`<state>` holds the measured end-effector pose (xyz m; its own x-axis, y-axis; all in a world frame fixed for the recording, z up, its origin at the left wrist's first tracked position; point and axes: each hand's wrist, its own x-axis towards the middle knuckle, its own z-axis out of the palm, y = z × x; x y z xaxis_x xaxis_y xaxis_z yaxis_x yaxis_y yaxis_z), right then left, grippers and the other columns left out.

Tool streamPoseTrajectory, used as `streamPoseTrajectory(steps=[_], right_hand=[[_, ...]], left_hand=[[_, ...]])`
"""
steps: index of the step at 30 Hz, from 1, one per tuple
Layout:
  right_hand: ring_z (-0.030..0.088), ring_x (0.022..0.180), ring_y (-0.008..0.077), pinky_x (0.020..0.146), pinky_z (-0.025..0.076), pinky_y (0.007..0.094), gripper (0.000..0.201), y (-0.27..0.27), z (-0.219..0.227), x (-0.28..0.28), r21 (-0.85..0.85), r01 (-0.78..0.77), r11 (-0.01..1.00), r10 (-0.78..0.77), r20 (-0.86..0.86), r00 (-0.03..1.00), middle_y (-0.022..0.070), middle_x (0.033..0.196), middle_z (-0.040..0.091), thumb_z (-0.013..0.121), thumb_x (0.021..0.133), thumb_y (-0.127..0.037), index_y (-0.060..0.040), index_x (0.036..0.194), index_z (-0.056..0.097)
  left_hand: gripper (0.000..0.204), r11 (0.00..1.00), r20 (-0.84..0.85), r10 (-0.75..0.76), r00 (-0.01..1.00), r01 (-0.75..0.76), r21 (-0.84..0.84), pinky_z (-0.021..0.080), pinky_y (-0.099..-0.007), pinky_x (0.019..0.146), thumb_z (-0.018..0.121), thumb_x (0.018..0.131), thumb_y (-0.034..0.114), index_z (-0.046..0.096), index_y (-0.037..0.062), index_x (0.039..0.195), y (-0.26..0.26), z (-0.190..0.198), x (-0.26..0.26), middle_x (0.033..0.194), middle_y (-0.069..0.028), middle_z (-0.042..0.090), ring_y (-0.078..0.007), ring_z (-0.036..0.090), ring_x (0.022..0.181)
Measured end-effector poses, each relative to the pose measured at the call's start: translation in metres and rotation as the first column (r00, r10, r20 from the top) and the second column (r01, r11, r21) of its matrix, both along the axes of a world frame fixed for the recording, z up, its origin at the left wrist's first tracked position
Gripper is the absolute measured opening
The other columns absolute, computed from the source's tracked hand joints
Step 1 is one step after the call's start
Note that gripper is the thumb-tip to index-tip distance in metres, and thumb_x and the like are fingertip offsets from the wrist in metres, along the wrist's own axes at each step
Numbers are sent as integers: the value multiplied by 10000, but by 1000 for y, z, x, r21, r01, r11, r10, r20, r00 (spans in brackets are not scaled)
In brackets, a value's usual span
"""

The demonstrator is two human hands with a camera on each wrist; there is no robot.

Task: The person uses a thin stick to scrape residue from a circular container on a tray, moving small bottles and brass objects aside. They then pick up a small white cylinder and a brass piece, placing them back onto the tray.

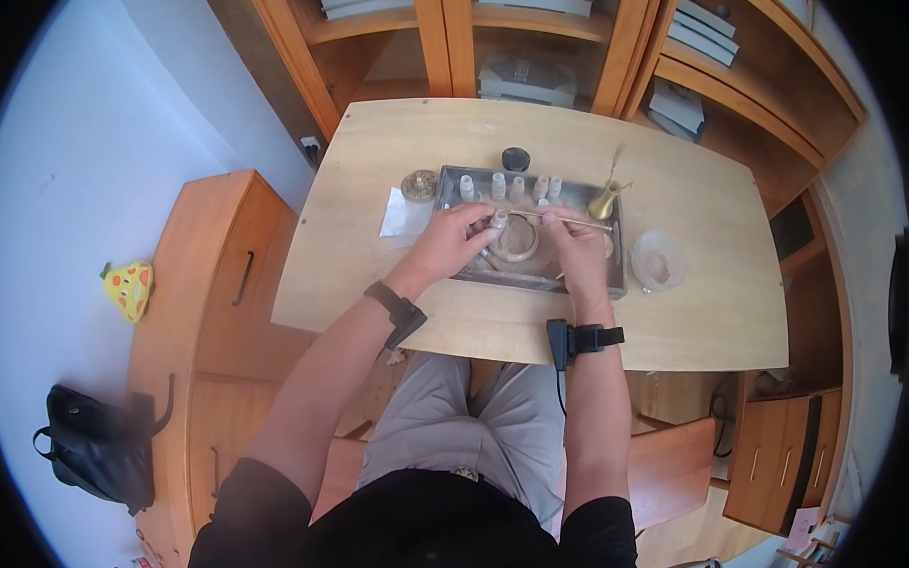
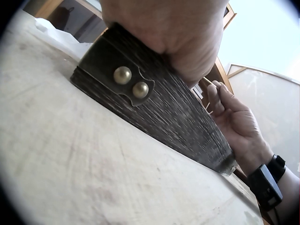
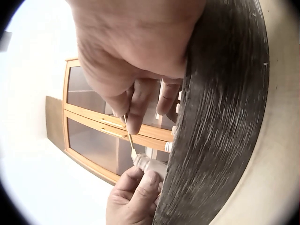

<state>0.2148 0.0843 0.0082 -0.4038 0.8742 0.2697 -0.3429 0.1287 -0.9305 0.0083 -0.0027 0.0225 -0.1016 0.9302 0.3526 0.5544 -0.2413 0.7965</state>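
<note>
My left hand point(image 1: 458, 242) grips a small pale bottle point(image 3: 153, 167) upright over the left part of a dark wooden tray point(image 1: 447, 271). In the right wrist view the fingers and thumb of the left hand point(image 3: 133, 197) wrap its body. Between thumb and fingers, my right hand point(image 1: 579, 250) pinches a thin brass-coloured stick point(image 1: 529, 214) with a small flared tip. That tip meets the bottle's mouth. Below the hands, a round ring point(image 1: 516, 256) lies in the tray on brownish powder. The left wrist view mostly shows the tray's side wall point(image 2: 154, 112) with brass studs.
Several small bottles point(image 1: 498, 185) line the tray's back. A brass vase point(image 1: 603, 202) holding thin tools stands at its right end. Around the tray are a clear bowl point(image 1: 676, 250) with powder, a black round pot point(image 1: 516, 160), an ornate brass container point(image 1: 419, 186) and white paper point(image 1: 402, 222).
</note>
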Motion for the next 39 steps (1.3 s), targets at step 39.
streamPoseTrajectory(steps=[39], right_hand=[[486,581,60,531,382,261,241,7,-8,-5,-38,217,975,-198,277,940,2,718,684,688,978,-192,-2,842,750]], left_hand=[[312,998,63,26,998,-22,-64,528,-260,638,766,913,82,666,-15,1192,-1,2,-1,868,-63,719,-80,604,669]])
